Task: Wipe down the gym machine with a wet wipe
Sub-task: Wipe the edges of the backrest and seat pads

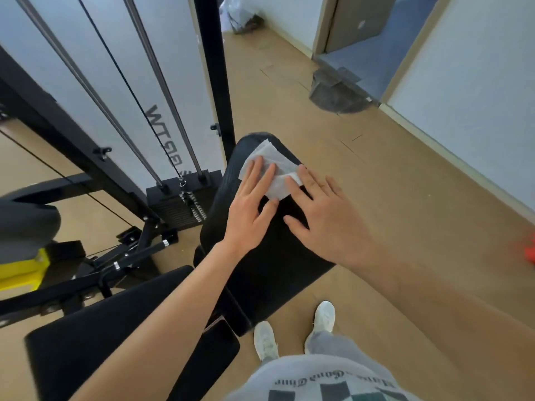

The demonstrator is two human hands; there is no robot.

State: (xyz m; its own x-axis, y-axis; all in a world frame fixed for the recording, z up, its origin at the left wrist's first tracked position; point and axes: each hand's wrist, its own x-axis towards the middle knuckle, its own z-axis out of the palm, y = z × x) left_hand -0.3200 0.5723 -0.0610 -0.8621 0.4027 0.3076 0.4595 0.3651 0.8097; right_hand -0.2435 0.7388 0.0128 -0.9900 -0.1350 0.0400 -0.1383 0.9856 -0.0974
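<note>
Covering the near edge of the thin white wet wipe (270, 154) with flat fingers of the left hand (252, 209) and right hand (327, 218). Hiding part of the black padded machine cushion (269, 273) under both forearms. Being cut by the right edge: a blurred orange object (529, 253). Being cut by the left edge: a yellow block (20, 273). Blurring past reading: dark lettering on the grey shirt (333, 382).

Dressed in a light grey top (304, 371), printed with one line of dark old-style letters and, under it, squares of black, white and dark green. Lower down, in loose grey trousers (327, 345) and whitish laced footwear: left shoe (265, 340), right shoe (324, 314). Bare along both forearms, down to the left hand (249, 209) and right hand (327, 218).
</note>
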